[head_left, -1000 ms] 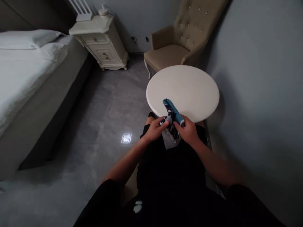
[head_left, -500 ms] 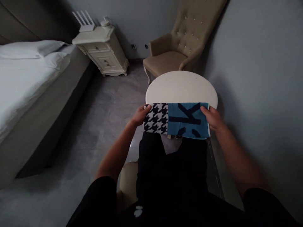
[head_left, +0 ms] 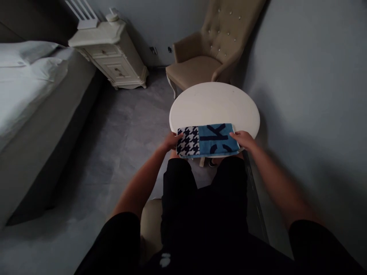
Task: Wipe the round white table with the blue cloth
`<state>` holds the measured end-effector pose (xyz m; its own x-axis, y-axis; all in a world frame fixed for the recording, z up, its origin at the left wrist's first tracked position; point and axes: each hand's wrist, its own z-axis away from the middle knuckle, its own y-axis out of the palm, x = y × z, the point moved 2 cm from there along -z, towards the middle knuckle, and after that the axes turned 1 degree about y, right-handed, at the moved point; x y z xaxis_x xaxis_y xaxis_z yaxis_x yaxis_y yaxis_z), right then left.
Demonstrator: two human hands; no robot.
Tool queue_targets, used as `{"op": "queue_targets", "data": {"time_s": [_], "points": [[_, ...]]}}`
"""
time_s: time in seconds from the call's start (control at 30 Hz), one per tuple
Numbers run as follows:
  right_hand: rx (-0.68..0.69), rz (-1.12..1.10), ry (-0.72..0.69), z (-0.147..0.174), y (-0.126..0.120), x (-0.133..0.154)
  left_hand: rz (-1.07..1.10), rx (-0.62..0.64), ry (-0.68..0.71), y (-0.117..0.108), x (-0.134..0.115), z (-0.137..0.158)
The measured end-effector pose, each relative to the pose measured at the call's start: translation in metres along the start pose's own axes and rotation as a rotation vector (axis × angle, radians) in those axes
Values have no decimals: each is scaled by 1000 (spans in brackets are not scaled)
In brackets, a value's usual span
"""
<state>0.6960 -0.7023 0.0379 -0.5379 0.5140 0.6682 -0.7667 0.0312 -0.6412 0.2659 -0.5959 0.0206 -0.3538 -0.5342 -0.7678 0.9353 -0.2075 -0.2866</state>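
A folded towel (head_left: 212, 140) spans the space between my hands, at the near edge of a round white table (head_left: 215, 103). Its left part has a dark and white houndstooth pattern; its right part is blue with large dark letters. My left hand (head_left: 172, 140) grips the left end, thumb on top. At the right end, my right hand (head_left: 243, 139) pinches the edge in the same way. The fingers beneath the cloth are hidden. Whether the towel rests on the tabletop or hangs just above it, I cannot tell.
Behind the table stands a tan tufted armchair (head_left: 197, 70). A white nightstand (head_left: 114, 61) holds a white router (head_left: 88, 23). The bed (head_left: 37, 103) lies along the left, and a grey wall (head_left: 309, 76) closes the right side. Part of a beige seat (head_left: 151, 221) shows beneath me.
Both hands have moved forward and down with the towel, toward the table's near edge. The towel now looks flatter and smaller. The view has shifted slightly.
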Motion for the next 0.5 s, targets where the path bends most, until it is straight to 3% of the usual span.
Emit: {"op": "queue_targets", "data": {"time_s": [0.1,0.2,0.37,0.5], "points": [[-6,216,-28,3,3,-2,26,79,-47,5,20,12],[-22,287,-54,6,6,-1,179,176,-75,15,44,26],[-116,240,-57,12,7,-7,397,265,-101,31,74,41],[-41,120,-14,22,5,-18,507,328,-57,35,87,55]]}}
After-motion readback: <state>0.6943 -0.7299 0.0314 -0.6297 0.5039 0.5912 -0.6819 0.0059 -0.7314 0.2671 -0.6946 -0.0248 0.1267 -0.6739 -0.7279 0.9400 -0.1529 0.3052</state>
